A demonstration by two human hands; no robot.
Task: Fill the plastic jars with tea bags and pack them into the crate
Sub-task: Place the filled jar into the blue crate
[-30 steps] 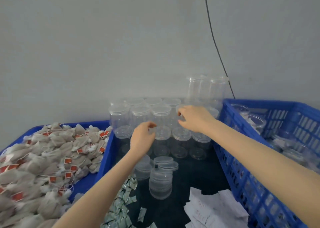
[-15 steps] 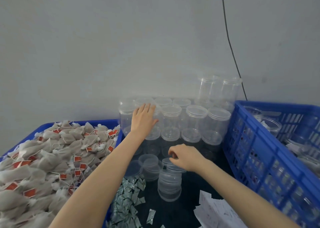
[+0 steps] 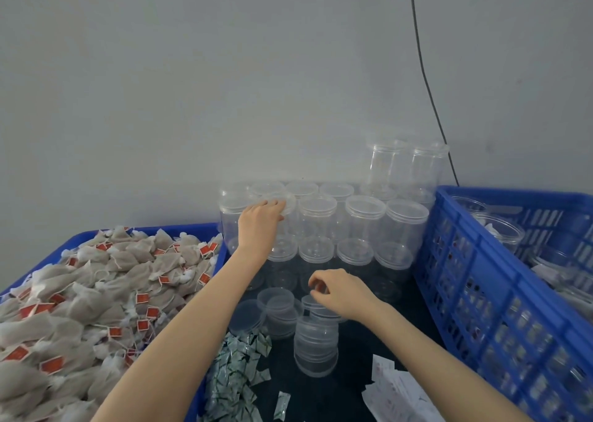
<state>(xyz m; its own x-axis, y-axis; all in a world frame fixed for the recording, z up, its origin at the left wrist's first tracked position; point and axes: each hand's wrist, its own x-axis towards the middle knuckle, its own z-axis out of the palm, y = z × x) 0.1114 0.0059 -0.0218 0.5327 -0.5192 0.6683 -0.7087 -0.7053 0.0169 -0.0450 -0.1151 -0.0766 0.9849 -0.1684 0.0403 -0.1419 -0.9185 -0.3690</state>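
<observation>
— Your arms are in shot now: both forearms bare, no sleeves showing anywhere.

— Right. Your left hand (image 3: 260, 225) has no glove, ring or watch. Your right hand (image 3: 345, 291) is likewise uncovered, wrist plain, nails short.

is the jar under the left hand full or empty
Empty: the jar under the left hand is see-through, with no tea bags inside.

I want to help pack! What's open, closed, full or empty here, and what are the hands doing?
Stacked jars: upright, lidded, empty.
Loose lids: piled in front.
Tea bags: heaped in the blue tray.
Blue crate: holds some jars.
Left hand: gripping a top jar's lid.
Right hand: pinching a loose lid.
</observation>
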